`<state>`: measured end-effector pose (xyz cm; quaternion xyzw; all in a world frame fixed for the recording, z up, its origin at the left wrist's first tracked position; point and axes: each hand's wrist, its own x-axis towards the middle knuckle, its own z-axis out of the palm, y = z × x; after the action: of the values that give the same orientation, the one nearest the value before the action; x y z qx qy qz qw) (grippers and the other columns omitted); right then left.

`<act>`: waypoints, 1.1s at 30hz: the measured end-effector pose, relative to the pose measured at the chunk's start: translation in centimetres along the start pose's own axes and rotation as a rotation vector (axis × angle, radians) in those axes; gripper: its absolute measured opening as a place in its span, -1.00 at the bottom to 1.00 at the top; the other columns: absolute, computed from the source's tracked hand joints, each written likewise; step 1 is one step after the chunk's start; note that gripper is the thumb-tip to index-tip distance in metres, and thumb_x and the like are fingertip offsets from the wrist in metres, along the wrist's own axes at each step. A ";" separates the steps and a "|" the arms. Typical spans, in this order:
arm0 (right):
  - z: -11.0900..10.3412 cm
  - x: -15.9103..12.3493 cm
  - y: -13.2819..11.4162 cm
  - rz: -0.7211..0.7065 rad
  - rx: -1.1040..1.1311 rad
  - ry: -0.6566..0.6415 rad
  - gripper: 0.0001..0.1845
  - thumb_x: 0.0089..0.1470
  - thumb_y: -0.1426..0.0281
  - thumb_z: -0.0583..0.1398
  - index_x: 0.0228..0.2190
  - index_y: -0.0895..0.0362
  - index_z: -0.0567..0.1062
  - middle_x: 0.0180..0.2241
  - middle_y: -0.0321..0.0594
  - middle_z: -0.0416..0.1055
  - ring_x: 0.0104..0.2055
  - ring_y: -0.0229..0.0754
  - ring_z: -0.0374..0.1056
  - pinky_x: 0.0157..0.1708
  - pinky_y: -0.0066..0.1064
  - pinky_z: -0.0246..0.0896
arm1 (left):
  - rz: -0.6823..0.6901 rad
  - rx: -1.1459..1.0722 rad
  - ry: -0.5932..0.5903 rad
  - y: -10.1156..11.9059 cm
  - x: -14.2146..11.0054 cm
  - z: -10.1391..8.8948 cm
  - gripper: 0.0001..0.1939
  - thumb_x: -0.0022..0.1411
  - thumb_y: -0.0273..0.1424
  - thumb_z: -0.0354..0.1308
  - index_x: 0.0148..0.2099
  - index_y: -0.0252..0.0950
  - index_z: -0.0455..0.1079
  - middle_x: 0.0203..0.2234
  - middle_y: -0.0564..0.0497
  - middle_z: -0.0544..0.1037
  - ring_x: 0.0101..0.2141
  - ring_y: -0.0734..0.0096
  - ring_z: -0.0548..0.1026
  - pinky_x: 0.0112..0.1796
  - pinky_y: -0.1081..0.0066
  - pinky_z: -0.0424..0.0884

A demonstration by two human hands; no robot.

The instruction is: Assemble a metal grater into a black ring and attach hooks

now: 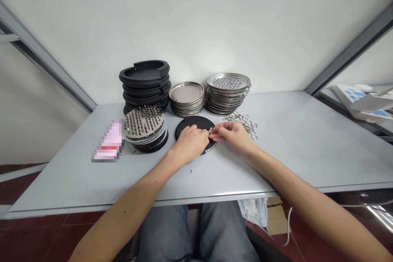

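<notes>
Between the front and back edges of the table (294,131), a black disc (199,121) is lying under the left hand (193,142); its fingers are curling over, gripping or not I cannot tell. The right hand (232,134) is pinching a small metal piece (210,130) at the disc's right rim. Metal rings (252,125) are lying just beyond, toward the back edge.

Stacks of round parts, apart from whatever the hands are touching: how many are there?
4: a black stack back left, plain-topped metal stack back centre, grate-topped metal stack back right, stud-topped stack front left.
</notes>
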<state>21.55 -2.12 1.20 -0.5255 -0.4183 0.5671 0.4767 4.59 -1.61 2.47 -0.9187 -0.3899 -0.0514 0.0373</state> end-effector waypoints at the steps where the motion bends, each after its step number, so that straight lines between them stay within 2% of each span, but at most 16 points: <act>1: -0.3 0.1 -0.2 -0.021 0.013 0.024 -0.94 -0.09 0.53 0.27 -0.55 0.21 0.52 -0.48 -0.13 0.56 -0.41 -0.23 0.52 -0.37 -0.53 0.49 | 0.001 -0.016 0.011 -0.1 0.0 0.1 -0.73 0.34 -0.44 -0.10 -0.26 -0.36 0.42 -0.39 -0.12 0.54 -0.26 0.15 0.45 -0.25 0.25 0.33; 5: -1.0 0.2 -0.7 -0.102 -0.013 0.029 -0.93 -0.07 0.44 0.29 -0.50 0.20 0.53 -0.39 -0.10 0.57 -0.35 -0.17 0.53 -0.34 -0.44 0.50 | -0.056 -0.147 0.088 -0.6 -0.1 0.7 -0.70 0.36 -0.42 -0.14 -0.31 -0.32 0.39 -0.43 -0.07 0.51 -0.32 0.23 0.43 -0.27 0.30 0.29; 8: -1.0 0.2 -0.8 -0.216 -0.084 -0.006 -0.86 -0.03 0.34 0.28 -0.45 0.18 0.55 -0.27 -0.10 0.56 -0.23 -0.12 0.51 -0.31 -0.38 0.49 | -0.104 -0.344 0.120 -1.1 0.0 0.9 -0.64 0.38 -0.39 -0.20 -0.39 -0.30 0.34 -0.51 -0.01 0.44 -0.41 0.34 0.39 -0.33 0.37 0.23; 12: -0.9 -0.2 -1.0 -0.309 -0.127 -0.152 -0.80 0.00 0.26 0.26 -0.41 0.15 0.57 -0.12 -0.12 0.53 -0.07 -0.09 0.44 -0.15 -0.30 0.45 | -0.054 -0.697 0.055 -1.6 0.1 0.7 -0.63 0.34 -0.38 -0.21 -0.51 -0.28 0.21 -0.61 0.10 0.32 -0.51 0.46 0.31 -0.39 0.43 0.18; 15: -0.9 -0.5 -1.3 -0.285 -0.159 -0.233 -0.79 -0.01 0.26 0.26 -0.44 0.16 0.58 -0.21 -0.12 0.56 -0.15 -0.12 0.46 -0.22 -0.33 0.44 | -0.049 -0.799 0.022 -1.8 0.1 0.5 -0.65 0.30 -0.39 -0.18 -0.54 -0.28 0.17 -0.63 0.11 0.30 -0.51 0.48 0.30 -0.39 0.44 0.17; 19: -0.8 -0.5 -1.3 -0.282 -0.171 -0.231 -0.79 -0.03 0.26 0.25 -0.44 0.16 0.59 -0.32 -0.14 0.57 -0.27 -0.17 0.46 -0.33 -0.39 0.41 | -0.053 -0.762 0.015 -1.7 0.0 0.5 -0.63 0.29 -0.38 -0.16 -0.57 -0.28 0.16 -0.65 0.11 0.29 -0.53 0.48 0.28 -0.42 0.43 0.13; 23: -0.8 -0.3 -1.1 -0.288 -0.166 -0.210 -0.80 -0.03 0.28 0.25 -0.43 0.16 0.60 -0.34 -0.16 0.56 -0.29 -0.19 0.45 -0.35 -0.41 0.38 | -0.062 -0.643 0.073 -1.2 0.0 0.5 -0.65 0.32 -0.38 -0.15 -0.53 -0.27 0.20 -0.63 0.10 0.33 -0.55 0.47 0.27 -0.46 0.42 0.09; 28: -0.9 0.1 -0.6 -0.316 -0.181 -0.185 -0.81 -0.01 0.34 0.21 -0.41 0.15 0.60 -0.37 -0.19 0.56 -0.32 -0.22 0.44 -0.33 -0.41 0.37 | -0.142 -0.461 0.197 -0.3 -0.1 0.7 -0.82 0.34 -0.39 -0.12 -0.25 -0.26 0.30 -0.43 0.02 0.51 -0.42 0.36 0.45 -0.40 0.43 0.22; 33: -0.8 0.2 -0.1 -0.321 -0.201 -0.188 -0.81 0.00 0.36 0.18 -0.40 0.16 0.59 -0.38 -0.20 0.55 -0.32 -0.23 0.44 -0.34 -0.43 0.38 | -0.145 -0.207 0.145 0.0 -0.1 1.0 -0.81 0.35 -0.41 -0.13 -0.18 -0.28 0.31 -0.40 -0.05 0.53 -0.35 0.24 0.50 -0.29 0.34 0.32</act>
<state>22.40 -1.89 1.18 -0.4419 -0.5939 0.4855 0.4650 4.63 -1.60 1.49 -0.8809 -0.4442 -0.1600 -0.0334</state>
